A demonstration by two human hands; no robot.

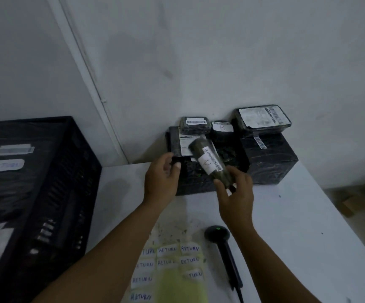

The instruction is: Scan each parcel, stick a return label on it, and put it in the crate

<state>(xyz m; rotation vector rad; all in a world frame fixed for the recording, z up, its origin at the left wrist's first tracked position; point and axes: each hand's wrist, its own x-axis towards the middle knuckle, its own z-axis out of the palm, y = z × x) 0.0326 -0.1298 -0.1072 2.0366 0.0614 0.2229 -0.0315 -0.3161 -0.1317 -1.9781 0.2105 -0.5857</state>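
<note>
My right hand (237, 193) grips the lower end of a dark cylindrical parcel (205, 158), tilted up to the left, with a white barcode label on its side. My left hand (163, 177) hovers just left of it with fingers loosely curled, holding nothing, near the corner of a flat black parcel (175, 145). Several more black-wrapped parcels (269, 156) are stacked against the wall behind. The black barcode scanner (223, 243) lies on the white table at front right. A sheet of handwritten RETURN labels (168, 265) lies at the front. The black crate (76, 184) stands at the left.
The crate holds black parcels, one with a RETURN label (6, 165). The white table (308, 226) ends at the right, with the floor and a cardboard piece (352, 206) beyond. A wall rises right behind the parcel stack.
</note>
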